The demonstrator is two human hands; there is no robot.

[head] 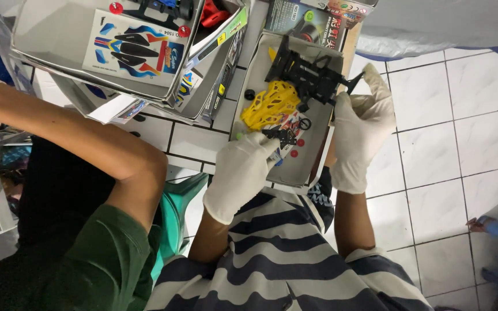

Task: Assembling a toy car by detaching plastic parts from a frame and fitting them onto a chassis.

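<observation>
While the left hand (243, 173) pinches a small black part (280, 137), the right hand (361, 129) grips a black chassis (306, 72) over the grey tray (255, 75).

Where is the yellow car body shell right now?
In the head view, the yellow body shell lies in the grey tray, just beyond the left hand and left of the black chassis.

I see a grey open kit box (312, 155) at centre, a dark printed box (304, 20) behind it, and a colourful sticker sheet (134, 49) top left.

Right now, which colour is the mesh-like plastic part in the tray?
The mesh-like part is yellow; the head view shows it best.
</observation>
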